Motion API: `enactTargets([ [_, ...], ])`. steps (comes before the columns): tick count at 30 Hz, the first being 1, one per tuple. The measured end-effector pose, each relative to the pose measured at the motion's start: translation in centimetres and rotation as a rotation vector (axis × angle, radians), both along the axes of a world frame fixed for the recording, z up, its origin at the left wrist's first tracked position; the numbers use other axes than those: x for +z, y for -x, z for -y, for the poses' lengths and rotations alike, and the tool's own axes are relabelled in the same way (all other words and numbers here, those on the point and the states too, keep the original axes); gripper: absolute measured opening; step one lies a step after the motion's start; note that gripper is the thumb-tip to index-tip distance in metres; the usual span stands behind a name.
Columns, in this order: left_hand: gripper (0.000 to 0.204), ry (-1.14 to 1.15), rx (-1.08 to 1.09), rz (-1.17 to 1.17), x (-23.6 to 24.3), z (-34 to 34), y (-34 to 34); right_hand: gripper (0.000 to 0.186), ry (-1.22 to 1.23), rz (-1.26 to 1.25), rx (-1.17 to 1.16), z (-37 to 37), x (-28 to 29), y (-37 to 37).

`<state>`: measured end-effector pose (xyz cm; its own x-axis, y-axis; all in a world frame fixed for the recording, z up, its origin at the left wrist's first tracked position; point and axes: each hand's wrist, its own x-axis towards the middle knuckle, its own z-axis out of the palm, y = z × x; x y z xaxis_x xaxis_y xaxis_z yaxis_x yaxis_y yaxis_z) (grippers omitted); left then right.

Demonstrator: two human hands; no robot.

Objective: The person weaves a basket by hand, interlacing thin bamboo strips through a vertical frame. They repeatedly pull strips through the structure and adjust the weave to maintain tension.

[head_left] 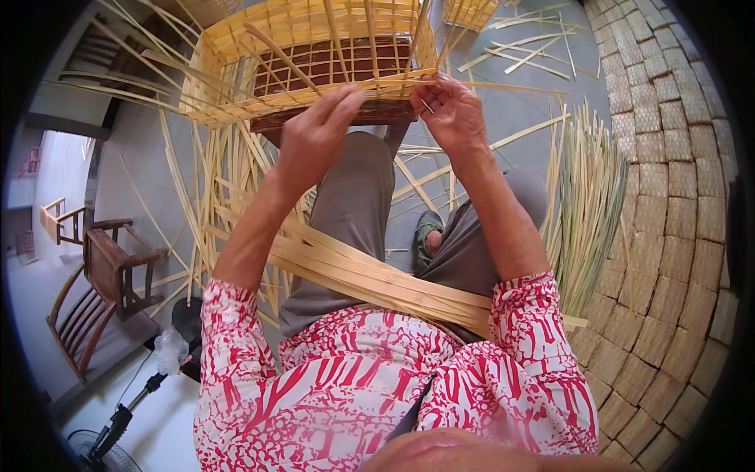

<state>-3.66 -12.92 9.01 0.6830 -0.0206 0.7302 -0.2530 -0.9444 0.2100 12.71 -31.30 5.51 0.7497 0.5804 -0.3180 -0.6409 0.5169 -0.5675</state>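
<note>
A yellow woven bamboo-strip basket (pixel 224 59) rests at the top of view on a dark reddish-brown wooden stool (pixel 338 116). Upright strips rise from its open side. My right hand (pixel 452 114) is at the near rim's right part, thumb and fingers pinching a thin bamboo strip (pixel 503 85) that sticks out to the right. Over the near rim's middle, my left hand (pixel 318 130) points rightward, its back toward me. Motion smears its fingers, so whether they grip anything is unclear. A bundle of wide, flat bamboo strips (pixel 377 279) lies across my lap.
To my right stands a sheaf of thin strips (pixel 586 204), beside a wall of stacked woven blocks (pixel 661 197). Loose strips (pixel 527 51) litter the grey floor. Wooden chairs (pixel 114 263) and a fan (pixel 102 444) are at left. Long strip ends (pixel 118 82) jut left from the basket.
</note>
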Motion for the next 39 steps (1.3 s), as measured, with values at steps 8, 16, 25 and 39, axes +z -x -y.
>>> enactTargets([
  [8,0.014,0.193,0.056,-0.094,-0.9,0.0,-4.6,0.029,-0.037,-0.127,-0.318,0.2,1.8,1.3],
  [16,0.012,0.471,-0.261,-0.227,1.2,-2.5,-5.9,0.025,-0.458,0.070,0.300,0.5,0.2,-1.8],
  [25,0.013,0.528,-0.262,-0.343,2.5,-3.4,-6.7,0.039,0.310,1.121,0.214,-3.2,6.8,0.0],
  [39,0.011,0.821,-0.144,-0.277,0.0,-3.7,-8.1,0.025,-0.113,0.088,-0.077,-3.2,4.8,2.1],
])
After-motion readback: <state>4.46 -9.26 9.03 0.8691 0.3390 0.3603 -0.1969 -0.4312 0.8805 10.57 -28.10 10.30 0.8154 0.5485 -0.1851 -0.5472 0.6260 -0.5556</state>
